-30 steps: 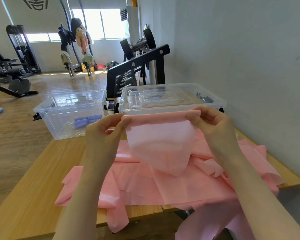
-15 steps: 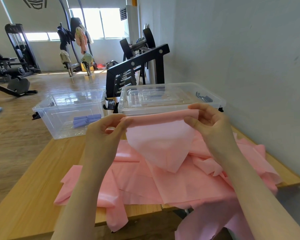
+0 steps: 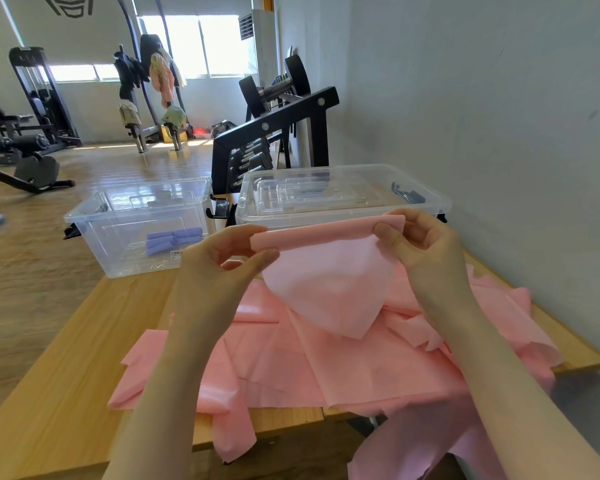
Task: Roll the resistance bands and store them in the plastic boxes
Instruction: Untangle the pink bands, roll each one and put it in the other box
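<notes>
I am holding up one pink band over the table. My left hand is pinching its left end, and my right hand is pinching its right end. I am only starting the roll at the top edge. Most of the band is hanging down loose. More pink bands are lying in a messy pile near me. In the far left box, some purple rolls are already sitting. The far right box has its lid on. So lots is left, I think.

Bright backlight from windows; wide-angle edge distortion.
</notes>
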